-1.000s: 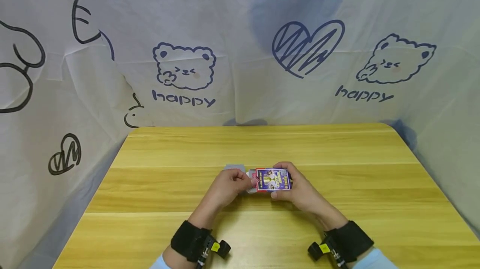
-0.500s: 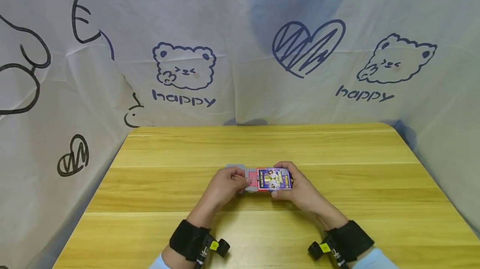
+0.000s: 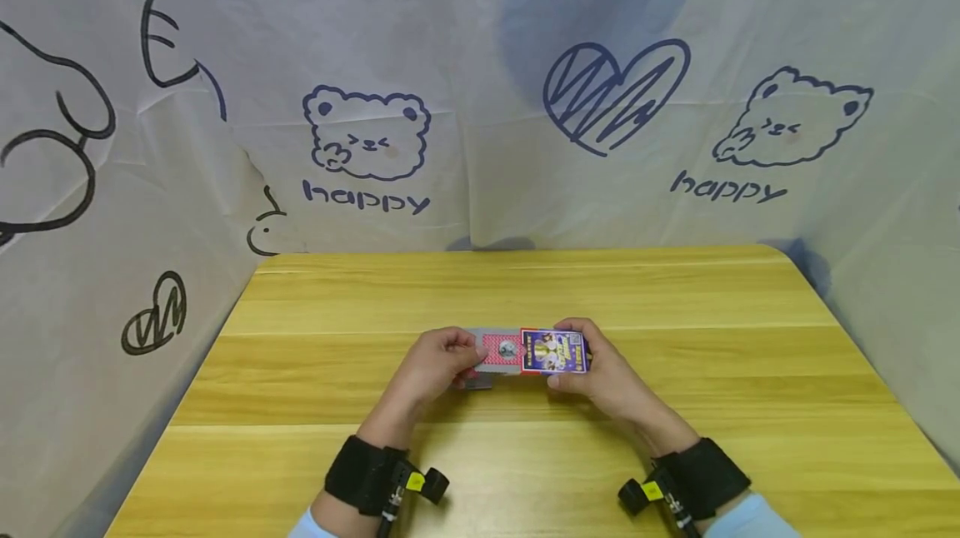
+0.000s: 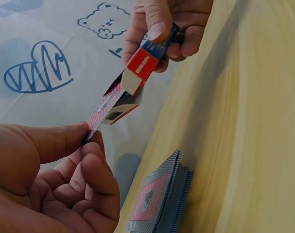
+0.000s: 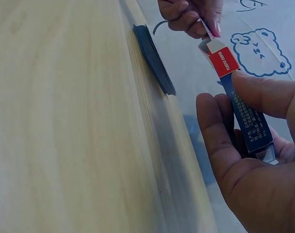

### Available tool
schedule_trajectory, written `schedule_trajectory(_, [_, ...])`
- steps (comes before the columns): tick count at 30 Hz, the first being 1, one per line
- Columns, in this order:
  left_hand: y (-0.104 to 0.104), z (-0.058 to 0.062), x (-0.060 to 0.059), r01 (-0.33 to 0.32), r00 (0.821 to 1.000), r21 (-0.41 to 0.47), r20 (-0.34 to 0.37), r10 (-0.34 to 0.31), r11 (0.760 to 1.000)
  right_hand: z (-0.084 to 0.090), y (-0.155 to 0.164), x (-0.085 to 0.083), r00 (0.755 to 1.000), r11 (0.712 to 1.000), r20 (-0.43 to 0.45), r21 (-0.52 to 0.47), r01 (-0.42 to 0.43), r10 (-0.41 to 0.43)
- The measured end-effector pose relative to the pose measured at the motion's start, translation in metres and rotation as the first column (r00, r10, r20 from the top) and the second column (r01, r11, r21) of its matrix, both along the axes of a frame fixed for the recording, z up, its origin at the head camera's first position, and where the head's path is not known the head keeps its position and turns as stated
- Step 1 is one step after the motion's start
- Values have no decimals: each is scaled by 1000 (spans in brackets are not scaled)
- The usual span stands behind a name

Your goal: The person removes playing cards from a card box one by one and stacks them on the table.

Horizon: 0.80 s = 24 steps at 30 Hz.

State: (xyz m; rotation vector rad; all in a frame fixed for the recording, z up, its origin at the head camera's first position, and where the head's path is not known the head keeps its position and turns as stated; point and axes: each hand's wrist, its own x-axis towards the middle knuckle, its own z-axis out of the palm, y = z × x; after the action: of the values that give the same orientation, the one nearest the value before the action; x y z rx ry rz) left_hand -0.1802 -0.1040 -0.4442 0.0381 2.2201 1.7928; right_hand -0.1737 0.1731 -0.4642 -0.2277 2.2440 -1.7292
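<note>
My right hand grips a blue and red playing card box above the table, thumb along one edge. From the box's open left end stick out red-patterned playing cards. My left hand pinches their free end between thumb and fingers, as the left wrist view shows too. How many cards it holds I cannot tell. Below the left hand, a stack of playing cards lies on the table. In the right wrist view the box's red flap end faces the left hand.
The wooden table has a light grain. White cloth with drawn bears and hearts hangs behind it and at both sides. Each wrist wears a black strap with a small camera.
My left hand has drawn the cards leftward, so more of their patterned backs shows outside the box. The right hand and box have shifted slightly right and up.
</note>
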Motion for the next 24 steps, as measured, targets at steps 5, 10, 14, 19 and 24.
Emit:
schedule_trajectory(5, [-5, 1, -3, 9, 1000, 40, 27, -10, 999, 2, 1, 0, 1000, 1000, 2, -22, 13, -13])
schedule_trajectory(10, [-13, 5, -7, 1, 998, 84, 63, -6, 996, 2, 2, -1, 1000, 999, 3, -38, 24, -24])
schedule_trajectory(14, [-19, 8, -8, 0, 997, 102, 71, -7, 995, 2, 4, -2, 999, 999, -10, -6, 40, -40])
schedule_trajectory(19, [-25, 11, -10, -3, 998, 111, 60, -3, 994, 1, 7, -2, 999, 999, -10, 7, 49, -49])
schedule_trajectory(24, [-30, 13, -10, -74, 995, 111, 68, 66, 991, 1, 7, -3, 998, 997, 17, -44, 62, -62])
